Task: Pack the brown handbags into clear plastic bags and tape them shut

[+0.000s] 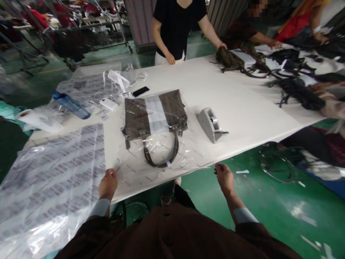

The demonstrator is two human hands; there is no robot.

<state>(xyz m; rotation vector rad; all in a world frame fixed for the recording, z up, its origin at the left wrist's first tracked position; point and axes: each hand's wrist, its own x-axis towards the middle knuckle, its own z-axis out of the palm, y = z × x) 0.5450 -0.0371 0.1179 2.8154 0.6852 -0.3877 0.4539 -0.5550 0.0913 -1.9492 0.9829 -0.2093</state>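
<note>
Left hand [108, 183] pinches clear plastic bag [159, 147] corner; right hand [225, 178] curled, I can't tell grip. Handbag [169, 108] inside, beyond fingertips [111, 172], by tabletop [239, 99] near edge.

brown handbag [172, 106] with pale band [156, 117], clear bag [134, 169] with faint printed marks, grey dispenser [207, 124], white table [248, 111]

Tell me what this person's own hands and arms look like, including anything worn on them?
The left hand and right hand wear no gloves. The dark brown sleeves end in plain, pale grey-blue cuffs. I can see no cables or markings on them.
</note>
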